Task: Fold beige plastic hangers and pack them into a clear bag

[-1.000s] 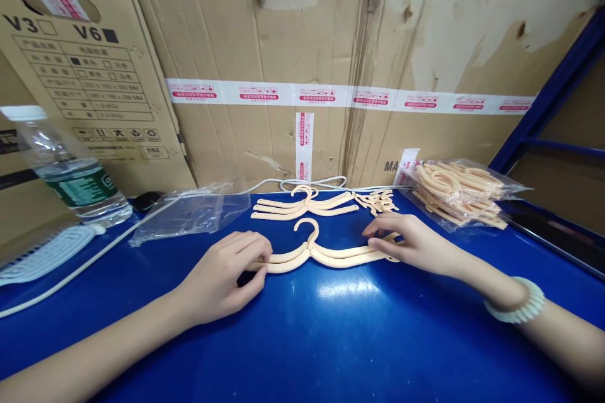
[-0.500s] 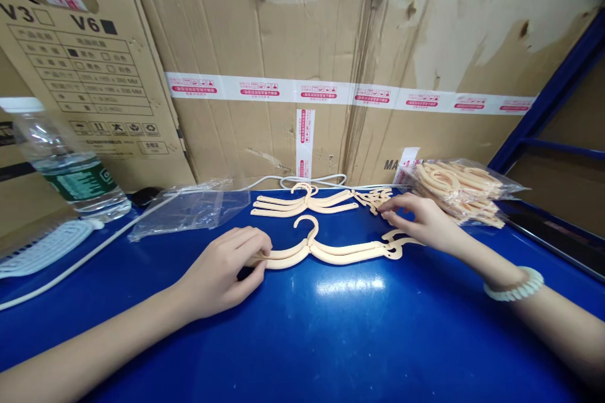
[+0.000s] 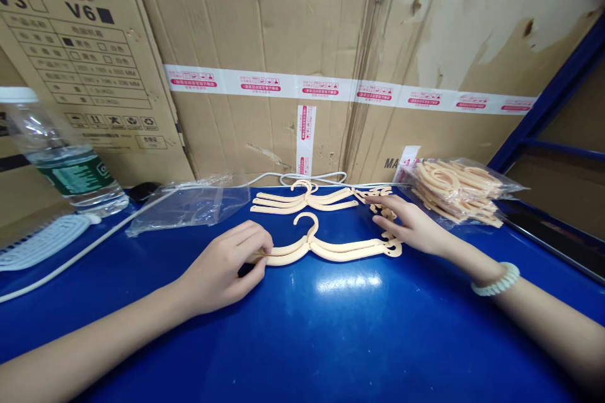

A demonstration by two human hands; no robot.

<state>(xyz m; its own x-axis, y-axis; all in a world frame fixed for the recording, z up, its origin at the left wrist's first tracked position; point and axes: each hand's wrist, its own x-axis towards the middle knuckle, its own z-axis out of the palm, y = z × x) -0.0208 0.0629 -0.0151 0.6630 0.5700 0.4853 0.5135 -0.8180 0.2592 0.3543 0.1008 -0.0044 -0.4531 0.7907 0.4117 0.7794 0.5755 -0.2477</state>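
A cream-coloured folding hanger [image 3: 350,251] lies on the blue table with its hook pointing away from me. My left hand [image 3: 240,259] has its fingers closed on the hanger's left end, which they partly hide. At the hanger's right end sits a small hooked piece [image 3: 393,249] of the same colour. My right hand [image 3: 406,220] is just beyond that end, thumb and fingers apart, beside a heap of small cream pieces [image 3: 373,192]. Farther back lie several more hangers [image 3: 307,200], stacked together. Part of the small pieces is hidden under my right hand.
Clear bags with cream hanger parts [image 3: 456,192] lie at the right, near a dark flat object [image 3: 553,239]. An unfilled clear bag [image 3: 189,204], a water bottle [image 3: 70,167], a hairbrush [image 3: 45,242] and a white cable [image 3: 89,258] are at the left. Cardboard [image 3: 265,132] stands behind.
My right hand has shifted slightly left over the small pieces, and its fingers are spread more. My left hand keeps its hold on the hanger's left end. The view has tilted slightly.
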